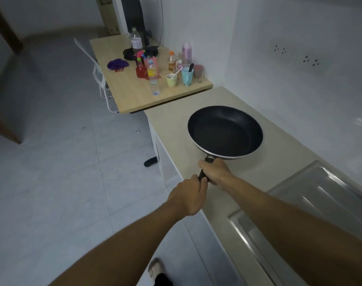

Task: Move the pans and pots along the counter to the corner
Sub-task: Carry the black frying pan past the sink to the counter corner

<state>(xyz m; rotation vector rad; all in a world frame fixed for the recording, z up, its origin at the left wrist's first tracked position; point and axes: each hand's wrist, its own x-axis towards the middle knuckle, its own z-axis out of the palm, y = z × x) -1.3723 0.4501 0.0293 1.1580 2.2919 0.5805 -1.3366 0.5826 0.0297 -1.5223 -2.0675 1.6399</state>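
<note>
Black frying pan [225, 131] on or just above the beige table [171, 129], beyond the hands, its handle [209, 159] pointing near — right hand [215, 172] grips it close to the pan, left hand [188, 198] grips its end.

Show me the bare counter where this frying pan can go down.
Bare counter runs beyond the frying pan to the wall corner, bordered by the wooden table. A narrower strip lies between pan and steel sink. The table's bottles and mugs are crowded.
</note>
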